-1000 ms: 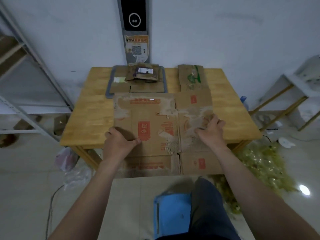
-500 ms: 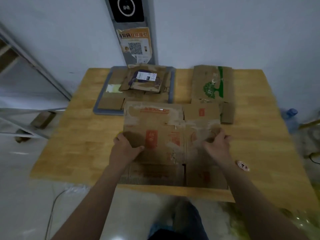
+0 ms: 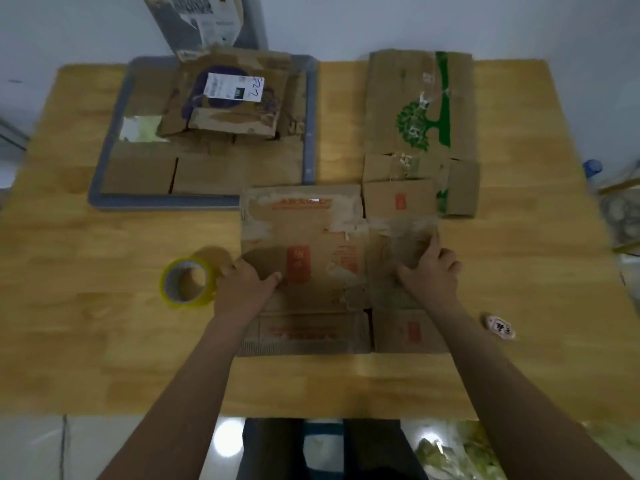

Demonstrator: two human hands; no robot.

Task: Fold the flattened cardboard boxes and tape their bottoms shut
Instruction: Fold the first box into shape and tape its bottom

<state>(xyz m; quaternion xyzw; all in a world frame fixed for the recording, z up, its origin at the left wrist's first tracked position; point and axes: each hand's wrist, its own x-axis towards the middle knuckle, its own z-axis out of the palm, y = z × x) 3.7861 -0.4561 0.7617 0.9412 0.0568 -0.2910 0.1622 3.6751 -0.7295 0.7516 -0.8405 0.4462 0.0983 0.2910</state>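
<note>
Brown cardboard box [image 3: 311, 244], flattened, lies mid-table, the left hand [image 3: 242, 289] gripping its left edge and the right hand [image 3: 429, 271] clutching its right panel. A yellow tape roll [image 3: 187, 304] sits just left. A grey tray [image 3: 309, 126] of cardboard and a green-printed carton [image 3: 419, 105] lie farther back on the wooden table [image 3: 104, 341], by a white wall [image 3: 450, 22].

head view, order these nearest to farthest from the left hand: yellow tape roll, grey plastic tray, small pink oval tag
1. Yellow tape roll, just left of the left hand, which grips the flattened brown cardboard box.
2. Grey plastic tray, farther back on the left.
3. Small pink oval tag, near right, beyond the right hand.
</note>
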